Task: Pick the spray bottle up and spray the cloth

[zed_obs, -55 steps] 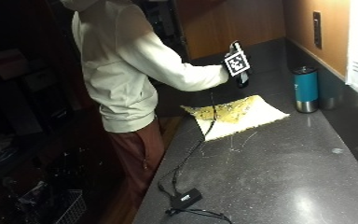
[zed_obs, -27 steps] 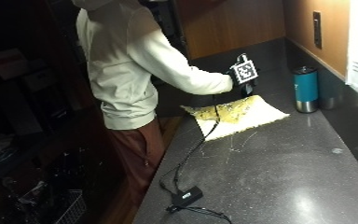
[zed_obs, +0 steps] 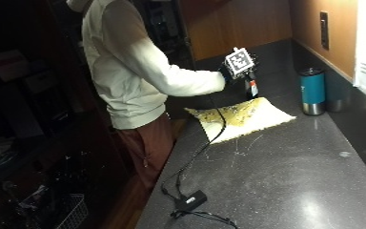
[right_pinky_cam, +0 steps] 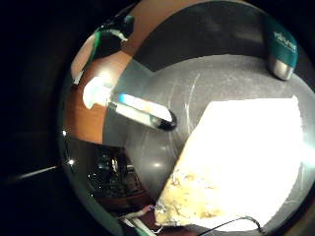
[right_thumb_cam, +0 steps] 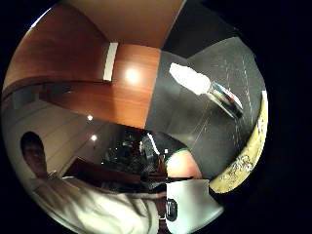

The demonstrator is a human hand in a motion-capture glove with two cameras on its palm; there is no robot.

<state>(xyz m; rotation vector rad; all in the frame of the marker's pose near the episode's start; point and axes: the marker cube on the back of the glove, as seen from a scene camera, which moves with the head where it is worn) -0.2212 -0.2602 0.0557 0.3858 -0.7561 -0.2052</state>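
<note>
A dark speckled stone counter (zed_obs: 284,176) is seen filling the lower right of the outside view, and one person in a pale long-sleeved top is placed at its left edge. One flat yellow-and-white patterned cloth (zed_obs: 241,117) is spread on the counter at the middle of the frame. One teal metal tumbler (zed_obs: 311,90) is stood well apart from it, at the right by the wall. One slim clear spray bottle with a white head and a dark base (zed_obs: 253,88) is found just beyond the cloth's far edge, in the upper middle of the frame. It appears to be stood upright, with its long axis vertical and its head uppermost. One black-gloved right hand (zed_obs: 229,73) is held just above and to the left of the bottle, so the bottle lies below and slightly right of it. In the palm views the bottle (right_pinky_cam: 133,107) (right_thumb_cam: 207,87) is shown whole and apart from the palm, beside the cloth (right_pinky_cam: 246,162), so it is judged not yet grasped. Whether the fingers are spread or curled cannot be told. The bare hand is not seen.
</note>
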